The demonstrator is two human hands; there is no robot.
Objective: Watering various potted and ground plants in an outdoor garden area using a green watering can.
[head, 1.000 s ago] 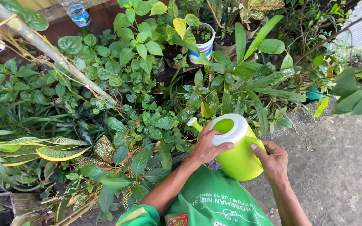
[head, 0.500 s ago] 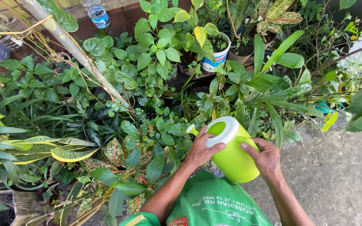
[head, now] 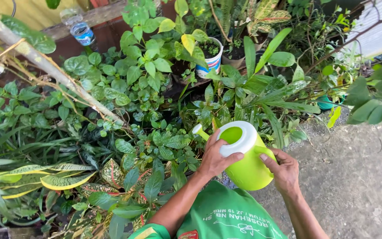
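Both hands wrapped on the green watering can (head: 246, 161), left hand (head: 215, 156) at white rim, right hand (head: 284, 170) on handle; smooth plastic, likely water-heavy, so support underneath.

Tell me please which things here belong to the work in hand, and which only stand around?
In use:
- green watering can, tilted towards the plants
- left hand on its white rim
- right hand at its handle side
- leafy plants below the spout

Just standing about:
- white pot
- plastic bottle
- bare branch
- concrete ground
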